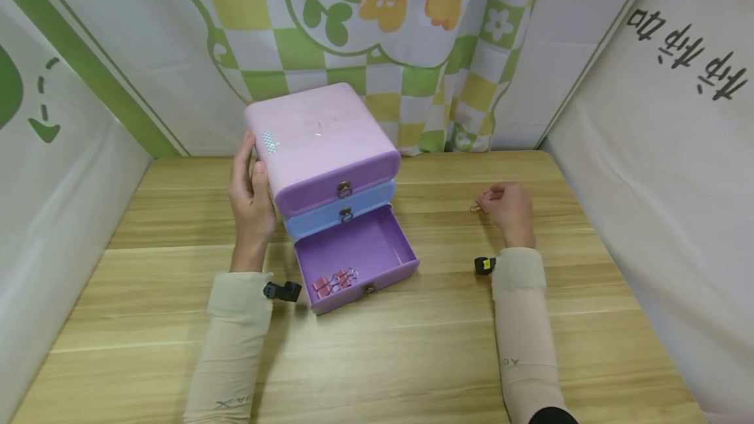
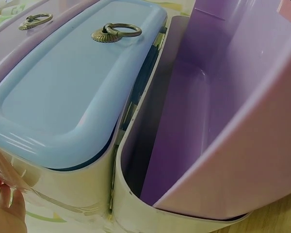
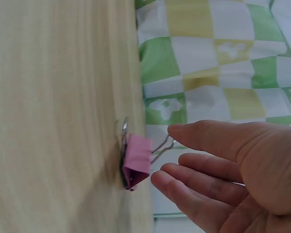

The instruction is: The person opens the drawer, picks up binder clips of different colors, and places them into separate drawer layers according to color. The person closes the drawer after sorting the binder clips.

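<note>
On the left side of a small drawer cabinet [image 1: 324,142] with a pink top rests my left hand [image 1: 250,198], fingers extended along its wall; the left wrist view catches the fingertips [image 2: 17,204] at that side. The lowest drawer, purple [image 1: 359,241], is pulled out, with pink binder clips [image 1: 334,283] in its front left corner. Over the table's right part, my right hand [image 1: 509,208] is at another pink binder clip [image 3: 137,158]. Its thumb tip is right at the wire handle, the other fingertips lie close beside the clip, and a gap shows between thumb and fingers.
Above the pulled-out drawer, a blue drawer [image 1: 338,211] and a purple top drawer [image 1: 338,188], each with a ring pull, are closed. A checked curtain [image 1: 377,70] hangs behind the wooden table [image 1: 436,352]. White fabric walls stand at both sides.
</note>
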`<state>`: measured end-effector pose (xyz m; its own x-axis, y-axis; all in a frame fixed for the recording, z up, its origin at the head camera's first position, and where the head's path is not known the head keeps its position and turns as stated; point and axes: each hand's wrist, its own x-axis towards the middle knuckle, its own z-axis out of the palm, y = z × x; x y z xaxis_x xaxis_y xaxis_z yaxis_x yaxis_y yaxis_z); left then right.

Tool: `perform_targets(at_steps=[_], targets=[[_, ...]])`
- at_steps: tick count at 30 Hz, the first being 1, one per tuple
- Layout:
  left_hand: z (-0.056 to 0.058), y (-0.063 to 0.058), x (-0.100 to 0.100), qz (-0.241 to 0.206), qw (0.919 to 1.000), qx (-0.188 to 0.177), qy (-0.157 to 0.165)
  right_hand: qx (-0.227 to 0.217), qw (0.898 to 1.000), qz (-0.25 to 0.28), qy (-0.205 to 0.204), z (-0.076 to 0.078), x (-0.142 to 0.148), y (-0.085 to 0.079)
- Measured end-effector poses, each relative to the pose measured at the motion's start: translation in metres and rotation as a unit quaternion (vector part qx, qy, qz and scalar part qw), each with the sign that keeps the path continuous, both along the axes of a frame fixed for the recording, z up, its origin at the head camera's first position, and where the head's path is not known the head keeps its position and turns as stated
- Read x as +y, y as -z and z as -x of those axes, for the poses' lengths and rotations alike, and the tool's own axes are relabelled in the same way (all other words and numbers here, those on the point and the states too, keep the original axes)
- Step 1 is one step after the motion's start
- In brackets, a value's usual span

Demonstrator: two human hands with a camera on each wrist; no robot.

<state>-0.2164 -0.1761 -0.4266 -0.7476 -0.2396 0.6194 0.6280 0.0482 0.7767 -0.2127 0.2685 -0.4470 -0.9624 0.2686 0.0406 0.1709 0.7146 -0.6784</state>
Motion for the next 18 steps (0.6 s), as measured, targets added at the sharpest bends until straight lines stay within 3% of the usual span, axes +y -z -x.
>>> perform_targets(at_steps=[18], targets=[[0.000,0.001,-0.001,0.000,1.0000,0.004,0.003,-0.004,1.000,-0.019,0.003,0.004,0.002,0.013]])
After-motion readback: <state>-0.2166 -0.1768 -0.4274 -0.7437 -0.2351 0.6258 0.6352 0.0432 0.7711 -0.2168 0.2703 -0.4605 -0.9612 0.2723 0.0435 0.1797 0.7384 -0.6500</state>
